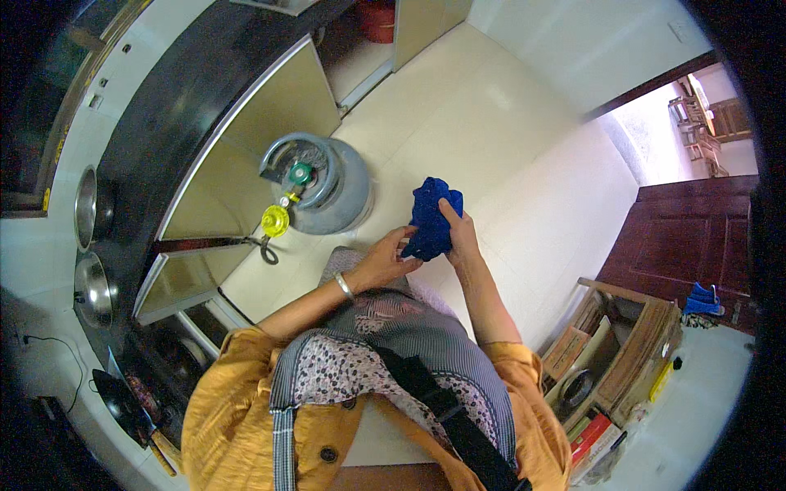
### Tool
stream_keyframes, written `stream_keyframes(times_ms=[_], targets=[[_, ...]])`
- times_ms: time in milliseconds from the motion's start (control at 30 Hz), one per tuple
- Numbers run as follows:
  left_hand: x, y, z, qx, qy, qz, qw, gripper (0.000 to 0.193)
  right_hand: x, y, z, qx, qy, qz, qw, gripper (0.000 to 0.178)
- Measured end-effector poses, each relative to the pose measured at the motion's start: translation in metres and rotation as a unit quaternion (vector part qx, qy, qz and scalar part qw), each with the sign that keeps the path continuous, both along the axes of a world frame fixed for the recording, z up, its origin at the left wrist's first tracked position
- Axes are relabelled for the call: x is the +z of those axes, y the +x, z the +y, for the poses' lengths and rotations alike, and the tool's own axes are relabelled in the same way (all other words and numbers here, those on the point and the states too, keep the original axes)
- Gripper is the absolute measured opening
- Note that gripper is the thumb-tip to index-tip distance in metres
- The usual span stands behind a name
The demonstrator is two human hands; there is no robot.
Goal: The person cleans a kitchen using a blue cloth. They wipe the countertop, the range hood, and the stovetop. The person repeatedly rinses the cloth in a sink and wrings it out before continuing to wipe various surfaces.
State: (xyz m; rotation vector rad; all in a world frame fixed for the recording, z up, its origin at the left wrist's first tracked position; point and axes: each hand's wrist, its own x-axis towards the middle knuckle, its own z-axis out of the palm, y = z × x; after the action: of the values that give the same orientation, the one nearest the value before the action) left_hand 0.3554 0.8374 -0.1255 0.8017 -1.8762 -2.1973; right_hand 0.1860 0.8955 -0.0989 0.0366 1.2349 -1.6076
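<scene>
A crumpled dark blue cloth [431,221] is held up in front of my body, over the pale tiled floor. My right hand [460,232] grips its right side, thumb pressed on top. At the cloth's lower left edge my left hand [393,255] pinches it between thumb and fingers; a silver bangle circles that wrist. Left of the cloth and apart from it stands a grey gas cylinder [350,192]. On top it carries a green valve knob [300,173] and a yellow regulator [275,221] with a dark hose.
Cabinet doors [246,139] hang open below the dark counter [164,123] on the left. A wok [119,401] and metal lids [94,290] are by that side. At right, a wooden cabinet [622,344] holds assorted items, near a dark red door [671,245].
</scene>
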Motion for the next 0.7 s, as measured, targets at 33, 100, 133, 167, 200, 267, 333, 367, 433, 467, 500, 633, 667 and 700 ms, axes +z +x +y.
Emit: stream_keyframes(times_ms=[33,100,133,167,200,267,333,367,433,467,500,633,667,700], targets=[[-0.001,-0.018,-0.006,-0.016,-0.024,0.006,1.000,0.043,0.000,-0.014,-0.001,-0.027,-0.009,-0.015,0.999,0.031],[-0.001,-0.049,-0.021,-0.041,-0.071,0.016,0.997,0.035,-0.001,-0.041,-0.005,-0.071,-0.028,-0.046,0.996,0.032],[0.008,-0.068,-0.029,-0.049,-0.119,-0.014,0.992,0.026,-0.008,-0.057,-0.006,-0.104,-0.028,-0.029,0.994,0.036],[0.014,-0.084,-0.033,-0.028,-0.077,0.006,0.997,0.019,-0.012,-0.073,-0.007,-0.122,-0.046,-0.032,0.991,0.035],[0.016,-0.103,-0.041,-0.030,-0.105,0.001,0.994,0.017,-0.020,-0.092,-0.007,-0.152,-0.064,-0.041,0.985,0.035],[0.010,-0.138,-0.057,-0.023,-0.130,0.004,0.991,0.014,-0.048,-0.131,-0.009,-0.197,-0.072,-0.064,0.976,0.034],[0.026,-0.176,-0.076,-0.004,-0.095,0.025,0.995,0.013,-0.051,-0.168,-0.024,-0.209,-0.067,-0.066,0.973,0.035],[0.031,-0.196,-0.086,0.004,-0.076,0.036,0.996,0.013,-0.050,-0.187,-0.037,-0.186,-0.074,-0.074,0.977,0.034],[0.014,-0.231,-0.107,0.008,-0.163,0.014,0.986,0.012,-0.051,-0.226,-0.064,-0.142,-0.087,-0.091,0.982,0.034],[0.026,-0.249,-0.118,0.016,-0.146,0.018,0.989,0.013,-0.048,-0.243,-0.082,-0.173,-0.083,-0.081,0.978,0.035],[0.035,-0.268,-0.133,0.024,-0.129,0.022,0.991,0.013,-0.044,-0.259,-0.097,-0.156,-0.118,-0.068,0.978,0.036],[0.036,-0.324,-0.183,0.103,-0.095,0.062,0.988,0.013,-0.053,-0.326,-0.144,-0.175,-0.050,-0.044,0.982,0.036],[0.042,-0.333,-0.199,0.117,-0.073,0.058,0.989,0.012,-0.053,-0.339,-0.156,-0.181,-0.038,-0.027,0.982,0.036],[0.049,-0.342,-0.216,0.133,-0.051,0.054,0.988,0.010,-0.052,-0.354,-0.168,-0.166,-0.038,-0.030,0.985,0.036]])
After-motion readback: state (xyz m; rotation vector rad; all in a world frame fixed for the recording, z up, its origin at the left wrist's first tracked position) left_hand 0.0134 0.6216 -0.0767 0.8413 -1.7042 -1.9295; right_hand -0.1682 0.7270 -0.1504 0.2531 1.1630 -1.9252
